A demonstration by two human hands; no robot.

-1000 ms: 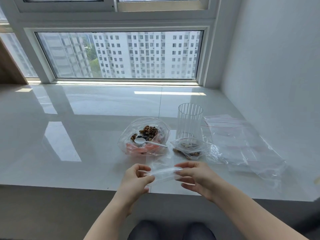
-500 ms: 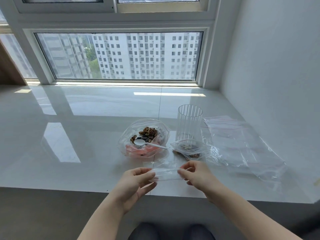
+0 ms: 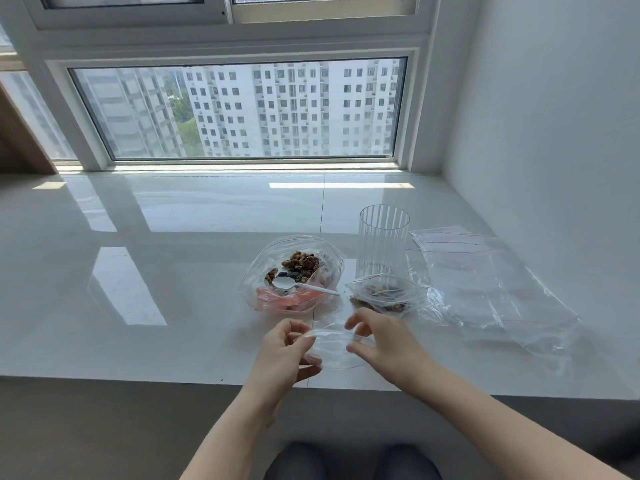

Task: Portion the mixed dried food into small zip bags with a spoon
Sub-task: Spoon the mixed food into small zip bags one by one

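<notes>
Glossy white sill (image 3: 173,271): food bag (image 3: 294,275), glass (image 3: 383,244), zip bags (image 3: 485,289).

The small zip bag (image 3: 334,348), a flat strip stretched between both hands a second ago, now gapes open at its mouth; the left hand (image 3: 284,355) and right hand (image 3: 384,344) pull its two lips apart, toward 12 and 6 o'clock

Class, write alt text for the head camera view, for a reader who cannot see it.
Two bare hands, left hand and right hand, pinch an empty small zip bag above a glossy white sill. Behind it a white spoon lies in an open bag of mixed dried food, beside a filled small bag, a clear ribbed cup and spare bags.
</notes>
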